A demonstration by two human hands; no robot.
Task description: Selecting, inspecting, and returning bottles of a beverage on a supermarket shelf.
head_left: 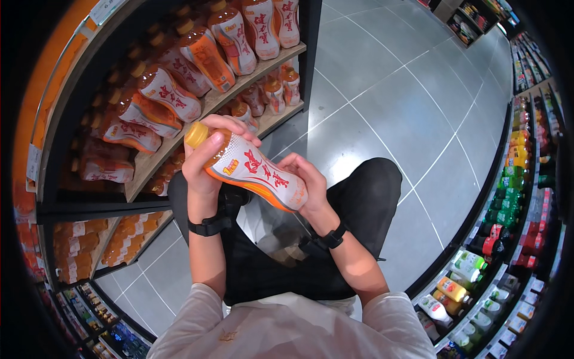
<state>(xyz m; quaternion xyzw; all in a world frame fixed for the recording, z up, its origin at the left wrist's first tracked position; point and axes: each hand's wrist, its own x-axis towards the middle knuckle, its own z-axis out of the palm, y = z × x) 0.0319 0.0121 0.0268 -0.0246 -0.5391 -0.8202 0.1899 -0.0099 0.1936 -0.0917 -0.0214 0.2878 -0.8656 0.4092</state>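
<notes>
Both my hands hold a plastic drink bottle (263, 173) with a yellow cap, orange contents and a white-and-orange label with red writing. It lies tilted, cap toward the upper left, above my bent knees. My left hand (203, 157) wraps round the neck end just below the cap. Around the base end my right hand (308, 180) is closed, its fingers partly behind the bottle. Bottles of the same look (167, 93) stand in rows on the wooden shelf (206, 110) just beyond my left hand.
A lower shelf (272, 125) holds smaller, similar bottles. Wrapped packs of orange drinks (81, 245) sit at the lower left. Grey floor tiles (382, 102) stretch ahead and right. Along the right side runs a curved-looking rack (505, 209) of coloured bottles.
</notes>
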